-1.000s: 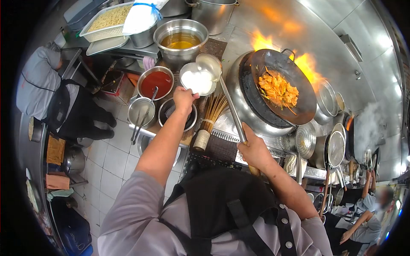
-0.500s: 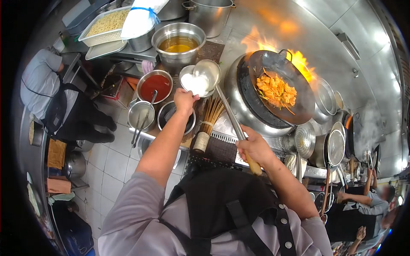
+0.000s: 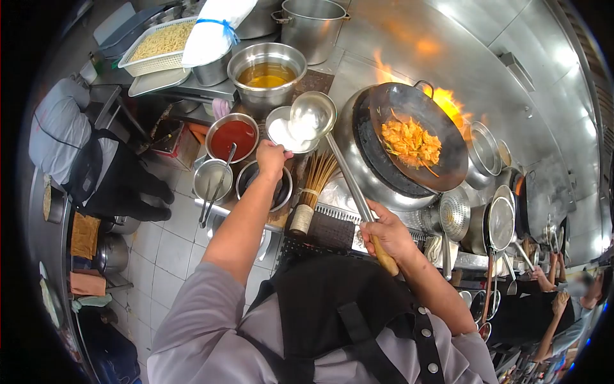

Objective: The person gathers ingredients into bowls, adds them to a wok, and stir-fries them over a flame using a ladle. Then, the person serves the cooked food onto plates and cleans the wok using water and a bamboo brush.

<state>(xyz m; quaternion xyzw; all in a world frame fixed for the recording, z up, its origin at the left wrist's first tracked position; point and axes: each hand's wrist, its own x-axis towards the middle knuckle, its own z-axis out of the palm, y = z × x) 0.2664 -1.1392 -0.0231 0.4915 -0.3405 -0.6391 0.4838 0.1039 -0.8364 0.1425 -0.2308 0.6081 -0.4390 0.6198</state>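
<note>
My left hand (image 3: pixel 272 159) is closed on the near rim of a metal bowl (image 3: pixel 276 125) with white contents. Over the bowl's right side hangs the head of a long ladle (image 3: pixel 314 114), covering part of it. My right hand (image 3: pixel 387 237) wraps around the ladle's wooden handle. Beside the ladle shaft, a wok (image 3: pixel 453 163) stands tilted on the burner, holding orange-coated food (image 3: pixel 411 144) with flames behind it. Just below my left hand is a dark-looking pot (image 3: pixel 286 198). A bamboo brush (image 3: pixel 311 189) lies to its right.
A pot of red sauce (image 3: pixel 234 137) and a small pot with utensils (image 3: pixel 212 178) stand at the left. Behind are a pot of yellow liquid (image 3: pixel 267 61) and a basket of noodles (image 3: pixel 160 48). Strainers (image 3: pixel 455 214) sit at right. Other people work at both sides.
The ladle and my right hand have shifted slightly right and down. My left hand and the bowl have moved slightly left. The flames behind the wok have changed shape.
</note>
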